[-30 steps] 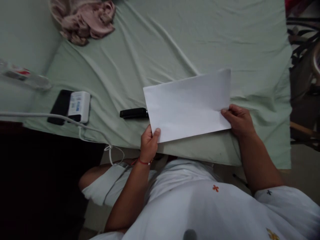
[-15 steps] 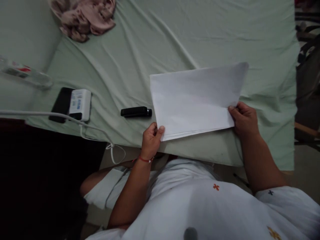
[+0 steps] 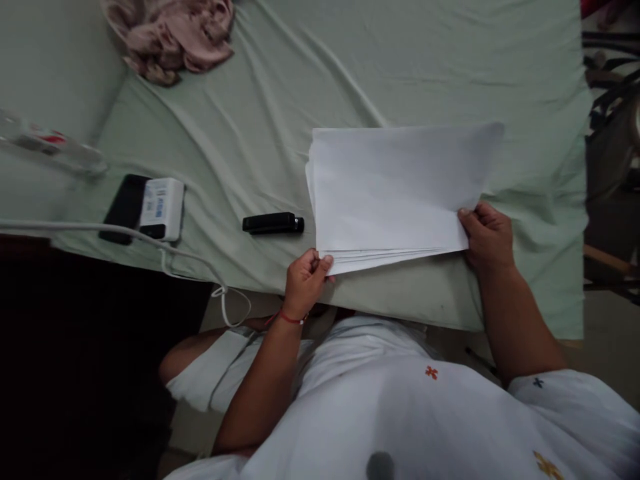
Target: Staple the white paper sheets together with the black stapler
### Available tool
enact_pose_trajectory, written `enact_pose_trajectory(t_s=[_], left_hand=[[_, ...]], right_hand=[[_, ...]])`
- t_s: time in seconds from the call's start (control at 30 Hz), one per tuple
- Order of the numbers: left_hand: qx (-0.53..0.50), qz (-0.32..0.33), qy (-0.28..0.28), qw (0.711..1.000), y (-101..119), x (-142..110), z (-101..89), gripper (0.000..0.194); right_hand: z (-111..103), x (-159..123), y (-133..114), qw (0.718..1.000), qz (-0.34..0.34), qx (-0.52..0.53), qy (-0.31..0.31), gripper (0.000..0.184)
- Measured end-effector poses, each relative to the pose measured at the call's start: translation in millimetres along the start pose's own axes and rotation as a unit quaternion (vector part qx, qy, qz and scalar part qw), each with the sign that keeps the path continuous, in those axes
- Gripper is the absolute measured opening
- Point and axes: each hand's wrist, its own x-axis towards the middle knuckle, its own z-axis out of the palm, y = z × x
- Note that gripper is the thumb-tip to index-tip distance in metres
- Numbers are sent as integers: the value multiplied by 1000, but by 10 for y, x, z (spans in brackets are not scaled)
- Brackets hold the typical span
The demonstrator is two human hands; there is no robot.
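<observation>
Several white paper sheets [image 3: 395, 190] are held as a loose stack above the green cloth, their near and left edges fanned out. My left hand [image 3: 306, 283] pinches the near left corner, thumb on top and fingers underneath. At the right edge, my right hand [image 3: 487, 230] grips the stack between thumb and fingers, and the paper bends up there. A black stapler [image 3: 273, 223] lies on the cloth just left of the sheets, apart from my left hand.
The green cloth [image 3: 270, 127] covers the surface in wrinkles. Left are a white box-shaped device [image 3: 163, 208], a dark phone-like slab [image 3: 123, 203], a white cable [image 3: 195, 257] and a plastic bottle [image 3: 55, 143]. A pink crumpled cloth [image 3: 175, 33] lies at the back left.
The upper sheets have shifted away from me and slightly right, so the stack's near and left edges are now fanned out. Both hands keep hold of it.
</observation>
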Motion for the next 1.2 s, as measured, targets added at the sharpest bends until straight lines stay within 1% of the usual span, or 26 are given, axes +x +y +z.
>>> enact_pose_trajectory(t_s=[0.1,0.2,0.3,0.47,0.53,0.63,0.7,0.77,0.87,0.97,1.1,1.2], left_hand=[[29,14,26,999,-17,-2,4,61],[52,34,37,997,-16,-7,12,64],[47,41,44,997,-8,-16,20,67],[13,44,56,997,-17,-15,35,66],[-21,36,52,998,-27,-13,32,65],[-61,46,21,997,-24,-19,15,65],[-60,53,-1,997,-6,-29,7,61],[-51,43,-8,998,15,-36,8,57],[-50,24,-4,998,24,-41,19,56],[-57,20,-3,998,-4,-41,22,53],[-74,28,15,997,-45,-36,10,49],[-95,20,33,995,-40,-24,15,48]], right_hand=[[-17,9,27,1000,-9,-7,-9,32],[-32,3,25,1000,-9,-11,-14,28],[-27,-8,8,1000,-5,-13,-21,27],[-10,-13,-7,1000,4,1,-9,30],[-16,-5,-2,1000,4,1,-9,31],[-28,8,11,1000,-3,-3,-7,30],[-29,12,13,1000,-4,-3,-7,30],[-20,9,5,1000,-3,1,-5,30],[2,-5,-20,1000,-1,10,-5,35],[9,-15,-32,1000,4,8,-5,38],[-11,-4,-9,1000,-1,-7,-4,34],[-19,8,8,1000,-2,-6,-12,33]])
